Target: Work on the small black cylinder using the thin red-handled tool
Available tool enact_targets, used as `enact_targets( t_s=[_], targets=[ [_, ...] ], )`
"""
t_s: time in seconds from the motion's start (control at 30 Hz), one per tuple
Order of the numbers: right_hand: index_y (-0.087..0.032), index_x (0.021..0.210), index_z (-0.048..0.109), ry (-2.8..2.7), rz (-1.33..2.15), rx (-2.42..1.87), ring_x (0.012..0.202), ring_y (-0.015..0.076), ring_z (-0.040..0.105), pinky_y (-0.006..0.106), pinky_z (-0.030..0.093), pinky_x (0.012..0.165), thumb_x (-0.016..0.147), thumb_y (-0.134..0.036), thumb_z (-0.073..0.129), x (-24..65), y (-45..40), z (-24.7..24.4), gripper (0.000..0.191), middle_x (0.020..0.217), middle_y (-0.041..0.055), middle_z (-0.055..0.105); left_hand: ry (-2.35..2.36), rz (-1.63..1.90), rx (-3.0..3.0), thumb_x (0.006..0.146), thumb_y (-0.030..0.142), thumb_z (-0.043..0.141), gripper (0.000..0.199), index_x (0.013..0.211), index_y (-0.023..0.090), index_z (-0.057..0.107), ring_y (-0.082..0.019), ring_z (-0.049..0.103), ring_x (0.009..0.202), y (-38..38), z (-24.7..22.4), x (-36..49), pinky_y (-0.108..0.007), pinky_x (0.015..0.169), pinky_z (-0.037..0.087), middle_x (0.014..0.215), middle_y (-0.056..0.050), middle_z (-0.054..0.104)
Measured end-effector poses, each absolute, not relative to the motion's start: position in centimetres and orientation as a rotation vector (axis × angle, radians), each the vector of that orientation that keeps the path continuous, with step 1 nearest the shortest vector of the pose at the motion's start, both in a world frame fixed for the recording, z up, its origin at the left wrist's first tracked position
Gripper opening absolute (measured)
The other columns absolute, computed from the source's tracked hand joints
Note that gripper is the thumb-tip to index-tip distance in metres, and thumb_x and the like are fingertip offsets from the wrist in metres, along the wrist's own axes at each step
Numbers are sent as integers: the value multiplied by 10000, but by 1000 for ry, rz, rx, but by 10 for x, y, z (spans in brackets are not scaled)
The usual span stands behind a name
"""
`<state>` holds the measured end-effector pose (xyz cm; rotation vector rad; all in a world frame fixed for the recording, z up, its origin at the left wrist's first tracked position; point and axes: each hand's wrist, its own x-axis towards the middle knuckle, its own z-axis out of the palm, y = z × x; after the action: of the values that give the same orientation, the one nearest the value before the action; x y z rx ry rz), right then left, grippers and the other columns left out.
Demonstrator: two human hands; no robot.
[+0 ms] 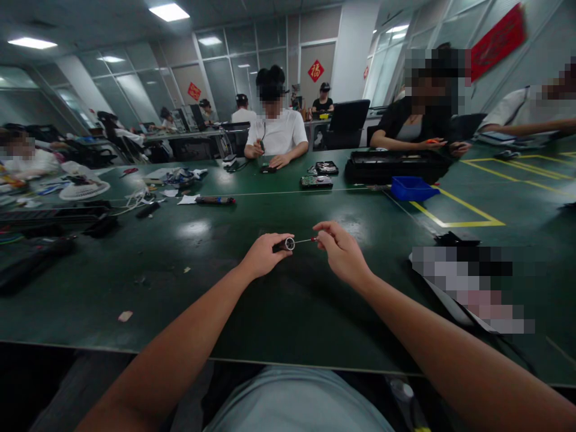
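My left hand (265,255) is closed around a small dark cylinder (289,244), whose pale ringed end faces me. Between the thumb and fingers of my right hand (339,249) is a thin screwdriver (306,240) with a red part near my fingertips. Its metal shaft points left, and the tip reaches the cylinder's ringed end; whether it sits inside an opening is too small to tell. Both hands are just above the green table (279,318), in front of my body.
A blue bin (411,188) stands beside a long black casing (391,167). Opened drive-like devices (316,182) lie ahead of my hands. To the left are cables (139,199) and dark parts (36,258). A blurred-out panel (468,291) lies at right. Co-workers sit across the table.
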<state>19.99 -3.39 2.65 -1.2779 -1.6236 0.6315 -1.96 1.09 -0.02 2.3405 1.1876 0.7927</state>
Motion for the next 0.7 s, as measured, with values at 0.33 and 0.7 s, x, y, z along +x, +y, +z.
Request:
enact_targets(
  t_s=[0.33, 0.7],
  targets=[
    [-221, 1025, 583, -1458, 695, -1162, 807, 205, 649, 371, 506, 762, 914, -402, 541, 198, -30, 21, 216, 867, 48, 686, 1184, 793, 2311, 853, 261, 699, 409, 1258, 237, 650, -232, 616, 1088, 8, 4, -17, -397, 1005, 435, 1189, -61, 684],
    [-231, 862, 572, -1018, 1048, -1049, 694, 168, 619, 365, 575, 714, 872, -490, 555, 201, -5, -2, 260, 779, 26, 622, 1126, 877, 2478, 899, 232, 644, 386, 1282, 270, 623, -220, 583, 1149, 17, 1, -12, -433, 1048, 381, 1232, -48, 669]
  ],
)
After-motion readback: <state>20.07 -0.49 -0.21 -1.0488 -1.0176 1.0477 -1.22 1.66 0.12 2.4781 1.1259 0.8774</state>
